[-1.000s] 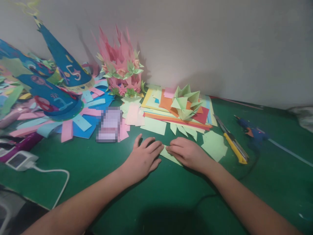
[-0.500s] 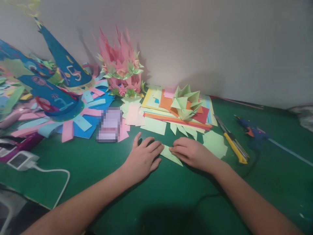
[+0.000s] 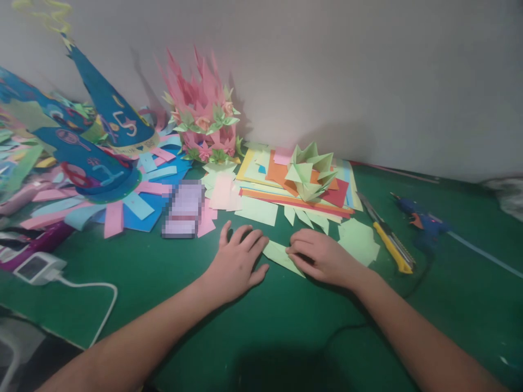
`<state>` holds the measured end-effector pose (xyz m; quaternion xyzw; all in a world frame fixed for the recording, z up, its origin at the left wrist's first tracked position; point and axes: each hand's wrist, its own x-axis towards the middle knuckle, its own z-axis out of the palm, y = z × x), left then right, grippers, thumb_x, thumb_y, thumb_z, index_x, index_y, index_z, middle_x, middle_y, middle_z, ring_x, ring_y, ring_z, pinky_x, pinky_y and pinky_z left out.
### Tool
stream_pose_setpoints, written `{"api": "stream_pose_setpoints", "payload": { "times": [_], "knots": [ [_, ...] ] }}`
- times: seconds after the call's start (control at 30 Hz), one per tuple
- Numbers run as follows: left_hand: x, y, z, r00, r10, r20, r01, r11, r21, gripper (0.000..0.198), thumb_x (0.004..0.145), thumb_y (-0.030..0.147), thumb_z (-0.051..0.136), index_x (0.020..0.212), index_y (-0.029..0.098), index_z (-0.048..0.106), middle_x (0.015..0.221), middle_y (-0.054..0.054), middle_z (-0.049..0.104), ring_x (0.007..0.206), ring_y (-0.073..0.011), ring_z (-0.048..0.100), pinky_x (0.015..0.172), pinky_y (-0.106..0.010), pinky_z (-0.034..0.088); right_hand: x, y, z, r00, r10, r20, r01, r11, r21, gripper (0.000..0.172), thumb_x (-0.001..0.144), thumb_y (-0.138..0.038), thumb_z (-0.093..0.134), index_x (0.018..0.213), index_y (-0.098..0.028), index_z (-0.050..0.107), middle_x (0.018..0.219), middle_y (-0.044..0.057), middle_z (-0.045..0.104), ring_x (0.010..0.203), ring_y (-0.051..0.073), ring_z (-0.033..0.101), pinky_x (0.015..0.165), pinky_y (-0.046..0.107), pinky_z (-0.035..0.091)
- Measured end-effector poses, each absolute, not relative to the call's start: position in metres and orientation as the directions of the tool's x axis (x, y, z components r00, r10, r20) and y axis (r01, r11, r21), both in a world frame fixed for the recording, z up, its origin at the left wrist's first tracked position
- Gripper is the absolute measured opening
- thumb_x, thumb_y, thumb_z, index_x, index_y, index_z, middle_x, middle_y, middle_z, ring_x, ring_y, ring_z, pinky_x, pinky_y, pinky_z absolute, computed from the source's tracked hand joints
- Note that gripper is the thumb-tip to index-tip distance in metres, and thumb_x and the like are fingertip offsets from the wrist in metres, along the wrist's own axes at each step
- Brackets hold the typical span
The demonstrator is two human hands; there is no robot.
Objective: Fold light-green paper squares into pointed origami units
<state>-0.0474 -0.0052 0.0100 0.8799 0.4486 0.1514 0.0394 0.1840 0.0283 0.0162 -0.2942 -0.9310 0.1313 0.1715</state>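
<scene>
A folded piece of pale green paper (image 3: 281, 257) lies on the green table between my hands. My left hand (image 3: 237, 261) rests palm down with its fingers spread, the fingertips at the paper's left end. Closed at the paper's right part is my right hand (image 3: 316, 253), its fingertips pinching or pressing the edge. Just beyond my hands are cut green paper leaves (image 3: 306, 216) and a flat pale green sheet (image 3: 255, 210). More green pieces (image 3: 359, 239) lie partly behind my right wrist.
A yellow utility knife (image 3: 390, 245) and a blue glue gun (image 3: 425, 218) lie at right. Behind, a folded green paper crown (image 3: 310, 171) sits on stacked coloured paper (image 3: 245, 169). Blue cone hats (image 3: 110, 103), a pink paper crown (image 3: 204, 109) and a blurred-out phone-like object (image 3: 183, 209) are at left.
My left hand has slid slightly left, uncovering more of the green paper. My right fingertips have shifted a little to the right along it.
</scene>
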Motion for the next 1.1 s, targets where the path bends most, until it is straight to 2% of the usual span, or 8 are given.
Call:
{"api": "stream_pose_setpoints", "payload": {
  "times": [0.17, 0.3, 0.47, 0.63, 0.7, 0.87, 0.97, 1.1],
  "knots": [
    [-0.049, -0.004, 0.012, 0.565, 0.794, 0.224, 0.77, -0.605, 0.203, 0.035, 0.088, 0.039, 0.048, 0.117, 0.02, 0.056, 0.117, -0.006, 0.059, 0.116, -0.0283, 0.044, 0.109, -0.058, 0.008, 0.182, 0.028, 0.012, -0.743, 0.632, 0.222, 0.543, 0.762, -0.352, 0.026, 0.094, -0.031, 0.043, 0.08, -0.017, 0.059, 0.079, 0.007, 0.057, 0.078, 0.018, 0.052, 0.07, 0.03, 0.042],
    [-0.049, -0.003, 0.011, 0.612, 0.761, 0.215, 0.725, -0.649, 0.231, 0.037, 0.091, 0.036, 0.044, 0.124, 0.022, 0.051, 0.124, -0.006, 0.056, 0.12, -0.0258, 0.042, 0.11, -0.053, 0.01, 0.183, 0.028, 0.012, -0.747, 0.627, 0.221, 0.541, 0.767, -0.345, 0.03, 0.093, -0.04, 0.045, 0.081, -0.017, 0.06, 0.081, 0.007, 0.057, 0.078, 0.018, 0.052, 0.069, 0.029, 0.041],
    [-0.049, 0.0, 0.012, 0.66, 0.731, 0.173, 0.688, -0.681, 0.251, 0.031, 0.091, 0.031, 0.043, 0.119, 0.02, 0.052, 0.115, -0.006, 0.058, 0.112, -0.0228, 0.046, 0.109, -0.051, 0.016, 0.188, 0.03, 0.016, -0.778, 0.589, 0.22, 0.524, 0.8, -0.292, 0.044, 0.081, -0.06, 0.055, 0.091, -0.017, 0.063, 0.091, 0.01, 0.06, 0.082, 0.021, 0.053, 0.072, 0.033, 0.042],
    [-0.05, 0.001, 0.016, 0.666, 0.722, 0.186, 0.678, -0.69, 0.253, 0.024, 0.092, 0.033, 0.044, 0.102, 0.018, 0.06, 0.094, -0.005, 0.06, 0.096, -0.02, 0.053, 0.105, -0.048, 0.026, 0.188, 0.032, 0.017, -0.776, 0.586, 0.232, 0.548, 0.81, -0.21, 0.03, 0.09, -0.041, 0.05, 0.11, -0.021, 0.061, 0.11, 0.01, 0.06, 0.102, 0.025, 0.052, 0.088, 0.04, 0.038],
    [-0.051, 0.002, 0.019, 0.672, 0.712, 0.206, 0.659, -0.701, 0.274, 0.024, 0.093, 0.034, 0.044, 0.094, 0.018, 0.062, 0.09, -0.004, 0.06, 0.093, -0.0191, 0.054, 0.103, -0.047, 0.03, 0.185, 0.031, 0.017, -0.771, 0.596, 0.227, 0.571, 0.803, -0.17, 0.029, 0.092, -0.037, 0.048, 0.115, -0.023, 0.06, 0.114, 0.01, 0.059, 0.105, 0.025, 0.05, 0.09, 0.041, 0.036],
    [-0.055, 0.007, 0.024, 0.757, 0.622, 0.201, 0.521, -0.76, 0.389, 0.024, 0.094, 0.024, 0.04, 0.085, 0.018, 0.062, 0.104, -0.005, 0.062, 0.105, -0.0172, 0.053, 0.106, -0.039, 0.032, 0.175, 0.026, 0.015, -0.781, 0.603, 0.167, 0.583, 0.798, -0.155, 0.042, 0.09, -0.048, 0.048, 0.125, -0.025, 0.054, 0.109, 0.009, 0.058, 0.099, 0.025, 0.049, 0.086, 0.041, 0.036],
    [-0.06, 0.011, 0.024, 0.789, 0.593, 0.159, 0.483, -0.76, 0.435, 0.023, 0.094, 0.019, 0.039, 0.089, 0.019, 0.062, 0.108, -0.004, 0.062, 0.109, -0.0164, 0.053, 0.108, -0.037, 0.03, 0.175, 0.026, 0.013, -0.767, 0.608, 0.206, 0.579, 0.794, -0.186, 0.039, 0.088, -0.048, 0.051, 0.12, -0.025, 0.057, 0.111, 0.009, 0.057, 0.103, 0.026, 0.048, 0.087, 0.041, 0.035],
    [-0.063, 0.015, 0.022, 0.807, 0.572, 0.143, 0.458, -0.761, 0.459, 0.023, 0.093, 0.012, 0.038, 0.097, 0.019, 0.06, 0.111, -0.003, 0.061, 0.106, -0.0146, 0.054, 0.105, -0.035, 0.033, 0.177, 0.027, 0.011, -0.768, 0.553, 0.323, 0.477, 0.831, -0.287, 0.017, 0.09, -0.034, 0.053, 0.097, -0.022, 0.063, 0.1, 0.007, 0.061, 0.093, 0.02, 0.052, 0.083, 0.035, 0.038]
  ]
}}
